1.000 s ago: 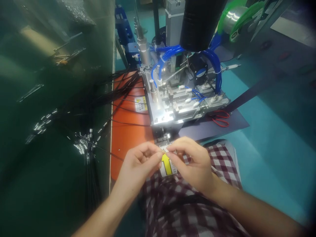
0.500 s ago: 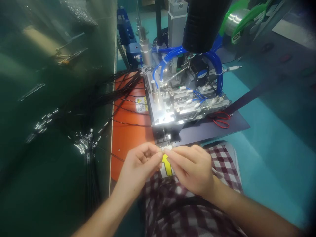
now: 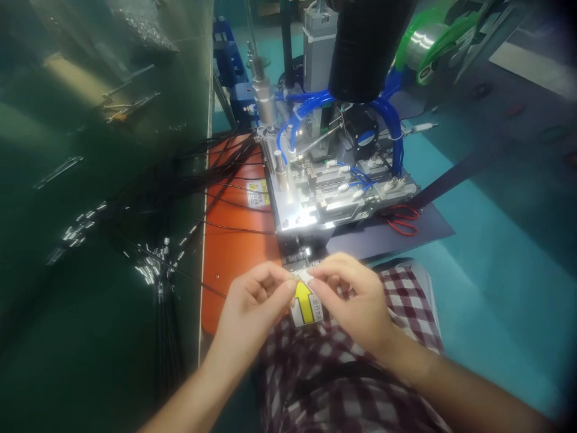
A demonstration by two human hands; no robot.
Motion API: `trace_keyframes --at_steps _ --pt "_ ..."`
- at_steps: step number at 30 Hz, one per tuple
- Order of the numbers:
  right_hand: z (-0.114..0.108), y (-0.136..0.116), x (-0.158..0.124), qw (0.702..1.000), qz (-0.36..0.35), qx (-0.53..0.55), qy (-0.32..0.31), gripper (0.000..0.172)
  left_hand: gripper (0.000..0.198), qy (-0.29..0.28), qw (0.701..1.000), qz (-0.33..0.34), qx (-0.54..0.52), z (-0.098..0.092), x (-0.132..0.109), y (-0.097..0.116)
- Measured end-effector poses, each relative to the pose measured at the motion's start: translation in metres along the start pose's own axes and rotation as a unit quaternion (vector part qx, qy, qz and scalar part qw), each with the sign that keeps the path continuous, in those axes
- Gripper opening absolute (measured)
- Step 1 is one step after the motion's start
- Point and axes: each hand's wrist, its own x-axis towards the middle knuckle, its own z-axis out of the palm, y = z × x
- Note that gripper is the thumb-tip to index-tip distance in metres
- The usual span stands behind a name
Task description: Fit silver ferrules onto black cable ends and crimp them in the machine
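My left hand [image 3: 252,307] and my right hand [image 3: 356,300] meet fingertip to fingertip just in front of a small metal machine [image 3: 333,186]. Both pinch a tiny pale part [image 3: 303,275] between thumb and forefinger; I cannot make out what it is. Right below the fingers lies a white label with a yellow arrow [image 3: 306,304]. A thin black cable [image 3: 198,276] runs from the left towards my left hand. My checked shirt [image 3: 342,373] fills the bottom of the view.
The machine carries blue air hoses [image 3: 311,99] and sits on an orange plate [image 3: 229,240]. Many black cables with metal ends [image 3: 153,264] lie at the left. Red-handled scissors [image 3: 403,218] rest on a dark mat to the right. A green wire spool [image 3: 428,42] hangs above.
My right hand's fingers drew back slightly from the left, uncovering more of the yellow arrow label. The pinch on the small part stays; the view shifted a little.
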Motion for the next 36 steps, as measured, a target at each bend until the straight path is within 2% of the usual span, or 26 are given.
trace_keyframes --at_steps 2,8,12,15,20,24,29,36 --pt "0.004 -0.003 0.004 0.997 0.058 0.050 -0.010 0.003 0.018 0.000 1.000 0.011 0.007 0.001 0.000 0.001" --pt "0.008 -0.008 0.009 0.984 0.129 0.117 -0.041 0.008 0.017 -0.013 1.000 0.012 0.007 0.001 -0.001 0.002" --pt "0.006 -0.008 0.012 0.951 0.208 0.209 -0.091 0.006 0.019 -0.023 1.000 -0.010 -0.009 -0.001 -0.001 0.002" --pt "0.003 -0.009 0.016 0.928 0.235 0.260 -0.125 0.007 0.018 -0.030 0.999 -0.021 -0.029 -0.002 -0.002 0.003" --pt "-0.003 -0.004 0.021 0.893 0.253 0.316 -0.196 0.009 0.017 -0.048 0.998 -0.009 -0.031 -0.005 -0.002 0.003" --pt "-0.006 0.003 0.025 0.878 0.219 0.343 -0.252 0.008 0.018 -0.063 0.997 -0.008 -0.035 -0.007 -0.003 0.004" --pt "-0.005 0.003 0.026 0.898 0.183 0.316 -0.243 0.008 0.017 -0.066 0.997 -0.017 -0.045 -0.007 -0.002 0.006" --pt "-0.002 0.006 0.023 0.884 0.178 0.348 -0.255 0.008 0.018 -0.083 0.995 -0.025 -0.044 -0.008 -0.001 0.007"
